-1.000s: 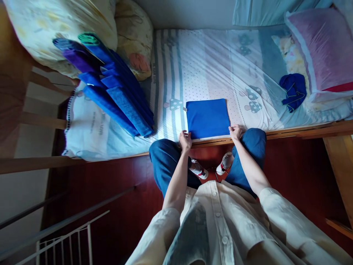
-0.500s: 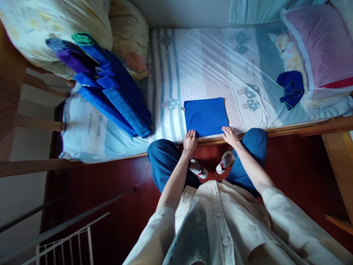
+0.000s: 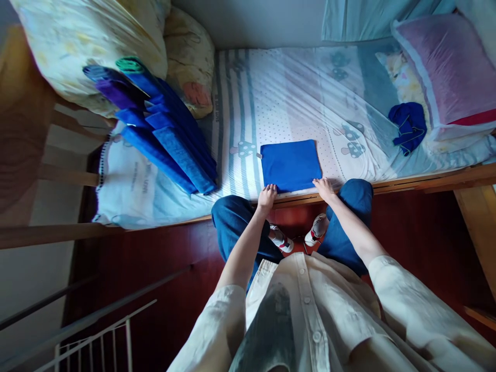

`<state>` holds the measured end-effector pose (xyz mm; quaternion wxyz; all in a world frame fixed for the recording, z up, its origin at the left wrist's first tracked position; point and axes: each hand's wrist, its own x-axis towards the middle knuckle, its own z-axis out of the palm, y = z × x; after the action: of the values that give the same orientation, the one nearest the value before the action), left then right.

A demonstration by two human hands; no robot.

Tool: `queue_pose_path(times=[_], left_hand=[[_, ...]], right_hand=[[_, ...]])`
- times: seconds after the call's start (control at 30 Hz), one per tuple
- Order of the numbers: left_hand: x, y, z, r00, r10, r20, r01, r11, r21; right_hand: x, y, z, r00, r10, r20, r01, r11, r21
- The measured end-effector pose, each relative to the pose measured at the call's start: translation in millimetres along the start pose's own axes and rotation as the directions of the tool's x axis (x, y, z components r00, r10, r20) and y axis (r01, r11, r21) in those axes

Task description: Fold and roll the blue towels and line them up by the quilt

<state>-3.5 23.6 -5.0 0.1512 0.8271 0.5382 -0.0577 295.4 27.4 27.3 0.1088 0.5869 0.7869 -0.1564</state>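
Observation:
A flat blue towel (image 3: 291, 164), folded into a rectangle, lies on the bed close to its front edge. A small pale tag sticks out at its left side. My left hand (image 3: 267, 197) is closed on the near left corner, fingertips over the cloth. At the near right corner, my right hand (image 3: 324, 188) pinches the edge; its thumb is partly hidden. Left of the hands, a stack of folded towels (image 3: 170, 139), mostly blue with purple and green ones, rests on the bed. Farther right lies a crumpled dark blue cloth (image 3: 407, 126).
The bed (image 3: 289, 98) has a printed sheet and a wooden front rail (image 3: 434, 181). Large pale pillows (image 3: 96, 46) fill the left end, a mauve pillow (image 3: 445, 67) the right. A white metal rack (image 3: 127, 336) stands on the red floor at lower left.
The view has shifted slightly, so the pillows and stack appear a little lower and farther right. Both hands stay at the towel's near corners.

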Motion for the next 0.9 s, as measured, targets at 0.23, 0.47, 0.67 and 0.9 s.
queue_pose_path(times=[0.23, 0.47, 0.67, 0.9], left_hand=[[-18, 0, -7.2, 0.989, -0.009, 0.147, 0.005, 1.0, 0.03], [-22, -8, -18.5, 0.977, -0.131, 0.169, 0.153, 0.98, -0.124], [-13, -24, -29.1, 0.955, -0.294, 0.037, 0.28, 0.857, -0.432], [-1, -23, -25.5, 0.834, -0.548, 0.067, 0.443, 0.591, -0.675]], right_hand=[[-20, 2, -10, 0.995, -0.011, 0.103, 0.014, 0.999, -0.034], [-19, 19, -5, 0.999, 0.038, 0.025, -0.043, 0.964, 0.261], [1, 42, 10, 0.971, 0.198, -0.134, -0.053, 0.725, 0.686], [25, 42, 32, 0.915, 0.378, -0.143, -0.08, 0.516, 0.853]])
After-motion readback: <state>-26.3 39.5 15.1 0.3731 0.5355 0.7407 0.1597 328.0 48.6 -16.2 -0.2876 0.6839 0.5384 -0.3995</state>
